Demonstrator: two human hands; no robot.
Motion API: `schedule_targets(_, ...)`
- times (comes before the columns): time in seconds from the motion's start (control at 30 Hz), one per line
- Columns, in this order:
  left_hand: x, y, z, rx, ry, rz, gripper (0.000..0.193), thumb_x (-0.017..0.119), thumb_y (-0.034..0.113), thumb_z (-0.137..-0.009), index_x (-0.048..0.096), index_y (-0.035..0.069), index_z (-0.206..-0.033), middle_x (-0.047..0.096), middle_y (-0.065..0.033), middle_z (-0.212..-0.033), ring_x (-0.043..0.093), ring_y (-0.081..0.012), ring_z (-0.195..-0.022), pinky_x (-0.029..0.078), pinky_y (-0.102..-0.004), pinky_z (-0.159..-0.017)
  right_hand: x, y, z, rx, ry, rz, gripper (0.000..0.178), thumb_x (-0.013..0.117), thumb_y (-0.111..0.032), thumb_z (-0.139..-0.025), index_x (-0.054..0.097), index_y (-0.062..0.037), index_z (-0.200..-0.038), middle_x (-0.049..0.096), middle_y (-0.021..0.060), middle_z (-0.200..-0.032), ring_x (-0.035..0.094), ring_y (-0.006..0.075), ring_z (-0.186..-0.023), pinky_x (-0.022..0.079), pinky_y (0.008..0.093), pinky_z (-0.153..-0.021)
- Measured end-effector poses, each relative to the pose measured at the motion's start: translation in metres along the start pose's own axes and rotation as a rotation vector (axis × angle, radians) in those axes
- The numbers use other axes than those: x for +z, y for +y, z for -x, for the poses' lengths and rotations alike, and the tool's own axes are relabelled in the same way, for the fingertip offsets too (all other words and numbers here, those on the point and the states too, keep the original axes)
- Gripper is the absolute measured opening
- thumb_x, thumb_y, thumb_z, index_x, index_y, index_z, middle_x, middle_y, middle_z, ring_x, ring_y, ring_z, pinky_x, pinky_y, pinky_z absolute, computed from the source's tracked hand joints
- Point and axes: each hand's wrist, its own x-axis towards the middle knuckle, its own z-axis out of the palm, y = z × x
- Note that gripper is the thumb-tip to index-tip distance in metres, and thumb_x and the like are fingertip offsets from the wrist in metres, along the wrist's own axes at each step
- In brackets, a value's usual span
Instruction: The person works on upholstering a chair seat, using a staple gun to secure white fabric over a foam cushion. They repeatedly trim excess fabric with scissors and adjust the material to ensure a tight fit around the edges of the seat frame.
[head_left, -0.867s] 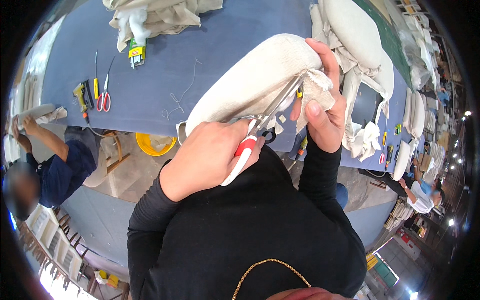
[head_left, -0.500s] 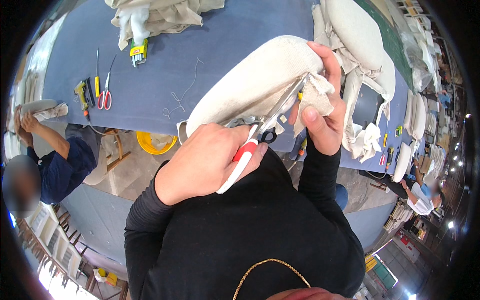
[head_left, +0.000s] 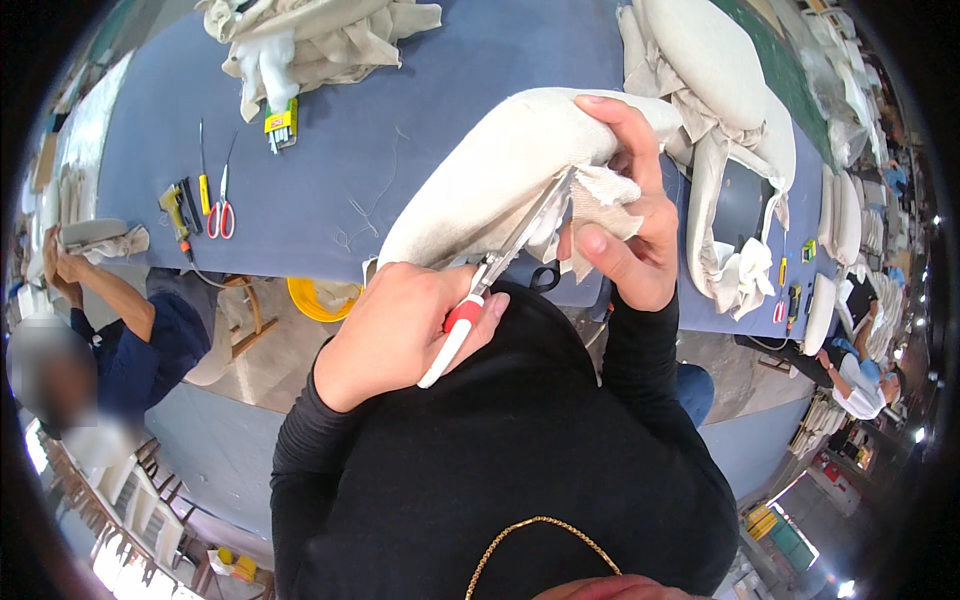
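Note:
My left hand (head_left: 392,325) is closed round scissors (head_left: 463,325) with red-and-white handles. Their blades point up and to the right, along the lower edge of a cream fabric-covered cushion (head_left: 490,160), with the tips at the base of a loose frayed cloth flap (head_left: 606,198). My right hand (head_left: 640,225) pinches this flap between thumb and fingers, while its index finger lies over the cushion's top. White stuffing shows beside the blades. Just below the cushion, a black loop (head_left: 545,277) is visible; what it belongs to is hidden.
On the blue-grey table (head_left: 310,190) lie another pair of scissors (head_left: 221,215), a yellow-handled tool (head_left: 204,190), an air stapler (head_left: 178,215) and a cloth pile (head_left: 330,45). More padded pieces (head_left: 710,60) stand at right. A yellow bucket (head_left: 312,300) sits below; co-workers (head_left: 165,330) work at both sides.
The scissors' tips and the cloth flap have shifted left and slightly down, together with both hands. More of the cushion's right end shows beyond my right fingers.

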Motion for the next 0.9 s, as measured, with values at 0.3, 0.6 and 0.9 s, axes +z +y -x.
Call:
schedule_targets(0.3, -0.012, -0.011, 0.011, 0.014, -0.054, -0.037, 0.019, 0.084, 0.021, -0.092, 0.078, 0.009, -0.106, 0.072, -0.0119, -0.077, 0.07, -0.0373, -0.071, 0.056, -0.043, -0.068, 0.0, 0.005, 0.0, -0.084, 0.027, 0.1, 0.023, 0.079, -0.026, -0.085, 0.081, -0.0031, -0.083, 0.05, 0.026, -0.164, 0.047, 0.045, -0.145, 0.031, 0.054, -0.123)
schedule_targets(0.6, -0.009, -0.26, 0.011, -0.557, 0.432, 0.057, 0.055, 0.08, 0.052, -0.099, 0.067, 0.002, -0.08, 0.06, -0.0002, -0.069, 0.053, -0.0126, -0.062, 0.043, -0.0358, -0.059, -0.043, 0.023, 0.027, -0.084, 0.077, 0.084, 0.027, 0.078, -0.027, -0.082, 0.076, 0.0001, -0.081, 0.049, 0.0307, -0.166, 0.043, 0.0514, -0.153, 0.027, 0.0576, -0.127)
schedule_targets(0.9, -0.026, -0.151, -0.047, -0.014, 0.495, -0.027, 0.036, 0.073, 0.03, -0.103, 0.078, -0.002, -0.119, 0.082, -0.0178, -0.111, 0.079, -0.033, -0.102, 0.06, -0.0422, -0.09, -0.058, 0.011, 0.055, 0.008, 0.274, 0.107, 0.045, 0.068, -0.041, -0.084, 0.066, -0.0002, -0.065, 0.067, 0.0325, -0.146, 0.059, 0.0475, -0.139, 0.03, 0.0568, -0.126)
